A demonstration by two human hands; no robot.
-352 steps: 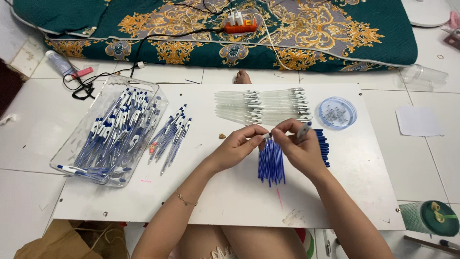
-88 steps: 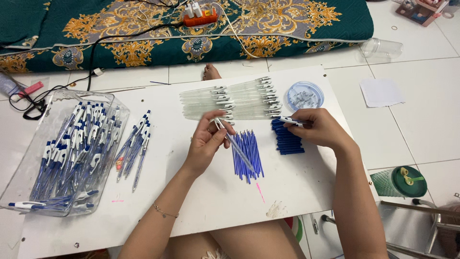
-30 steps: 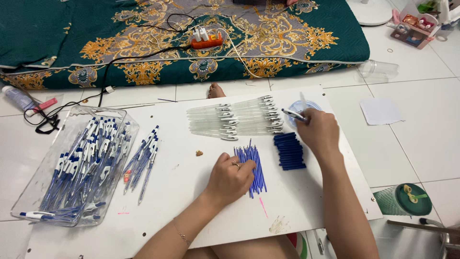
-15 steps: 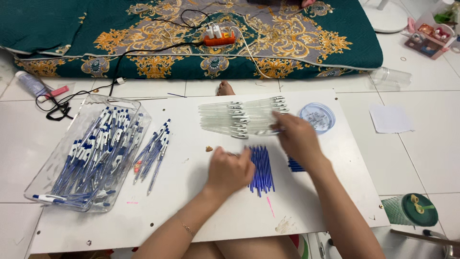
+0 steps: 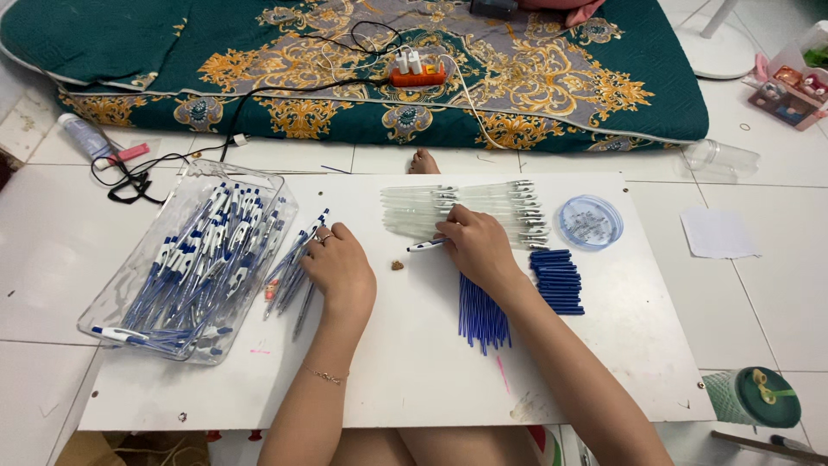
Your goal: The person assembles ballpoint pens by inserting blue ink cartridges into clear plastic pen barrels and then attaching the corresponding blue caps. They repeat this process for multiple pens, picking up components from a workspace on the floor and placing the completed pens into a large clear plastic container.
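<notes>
A blue-and-white pen (image 5: 426,246) was pinched in the right hand (image 5: 479,248) beside clear barrels (image 5: 457,207) on the tabletop (image 5: 414,371), while the left hand (image 5: 341,269) (fingers loosely curled) was rested against loose finished pens (image 5: 289,272).

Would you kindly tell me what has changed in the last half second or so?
The left hand has left the blue refills and moved left to the small pile of finished pens beside the clear tray. The right hand now holds a pen by the clear barrels. The round dish and blue grips are unchanged.
</notes>
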